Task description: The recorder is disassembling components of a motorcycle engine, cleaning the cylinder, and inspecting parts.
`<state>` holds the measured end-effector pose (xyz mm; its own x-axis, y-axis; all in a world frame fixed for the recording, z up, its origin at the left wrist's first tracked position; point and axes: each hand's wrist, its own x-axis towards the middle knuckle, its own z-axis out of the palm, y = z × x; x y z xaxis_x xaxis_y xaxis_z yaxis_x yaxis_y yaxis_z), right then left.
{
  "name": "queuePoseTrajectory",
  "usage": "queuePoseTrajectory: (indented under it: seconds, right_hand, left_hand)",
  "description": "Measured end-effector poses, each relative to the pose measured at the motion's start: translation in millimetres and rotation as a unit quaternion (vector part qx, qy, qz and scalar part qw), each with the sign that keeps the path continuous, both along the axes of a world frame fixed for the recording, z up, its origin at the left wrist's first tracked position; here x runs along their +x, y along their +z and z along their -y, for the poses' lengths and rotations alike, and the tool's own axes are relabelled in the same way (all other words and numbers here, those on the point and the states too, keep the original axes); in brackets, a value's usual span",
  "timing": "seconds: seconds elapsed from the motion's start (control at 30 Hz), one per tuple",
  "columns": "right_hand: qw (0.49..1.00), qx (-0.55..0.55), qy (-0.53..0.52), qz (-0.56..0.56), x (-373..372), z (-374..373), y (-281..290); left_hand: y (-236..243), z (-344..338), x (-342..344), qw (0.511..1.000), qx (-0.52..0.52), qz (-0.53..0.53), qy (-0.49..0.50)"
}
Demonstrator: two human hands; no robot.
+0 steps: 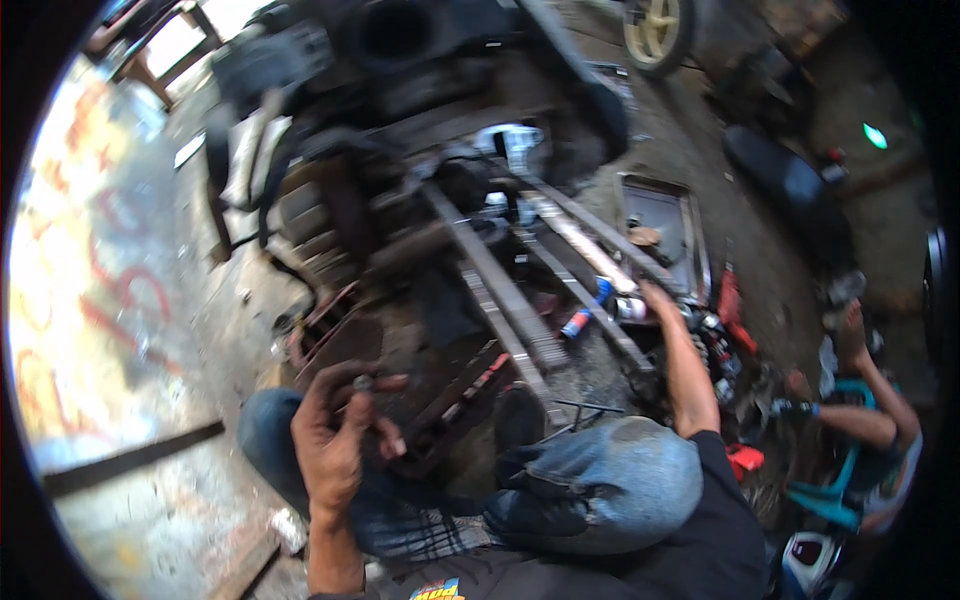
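Observation:
My left hand (335, 435) is raised over my left knee and pinches a small dark metal part, like a nut or bolt (363, 383), between thumb and fingers. My right hand (660, 300) reaches forward to the right end of the long metal frame rails (520, 310) of a stripped vehicle, its fingers down among small parts near a metal tray (665, 225); what it grips is hidden. A blue and red spray can (585, 315) lies just left of that hand. I sit with both knees in blue jeans (610, 480).
The dark engine and bodywork (400, 120) sit ahead. A wheel (655, 30) stands at the far top. Another person's arm and leg (860, 400) are at the right among red and teal tools. Dirty concrete floor lies at the left.

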<state>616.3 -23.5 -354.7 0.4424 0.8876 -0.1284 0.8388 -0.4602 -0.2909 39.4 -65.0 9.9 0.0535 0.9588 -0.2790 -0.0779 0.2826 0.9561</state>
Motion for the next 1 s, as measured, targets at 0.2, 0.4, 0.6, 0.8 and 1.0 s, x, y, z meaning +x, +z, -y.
queuePoseTrajectory:
  seconds: [0.2,0.4,0.6,0.8,1.0]
  right_hand:
    - [0.985,0.134,-0.11,-0.01,66.7,10.8,-12.6]
    - [0.989,0.116,-0.079,-0.035,10.6,-17.8,4.4]
    - [0.992,0.086,-0.083,-0.034,11.9,-6.2,-16.4]
    - [0.994,0.054,-0.087,-0.031,-7.0,7.7,-19.7]
    - [0.995,0.022,-0.091,-0.03,-28.4,23.5,-18.8]
  left_hand:
    - [-7.3,-5.8,5.7,0.997,0.009,0.057,-0.056]
    - [-12.3,-1.3,-3.6,0.997,0.01,0.05,-0.059]
    - [-13.4,-2.1,-1.0,0.996,0.022,0.063,-0.066]
    - [-14.4,-1.8,-1.2,0.997,0.038,0.036,-0.053]
    - [-14.9,-2.0,1.2,0.997,0.054,0.016,-0.043]
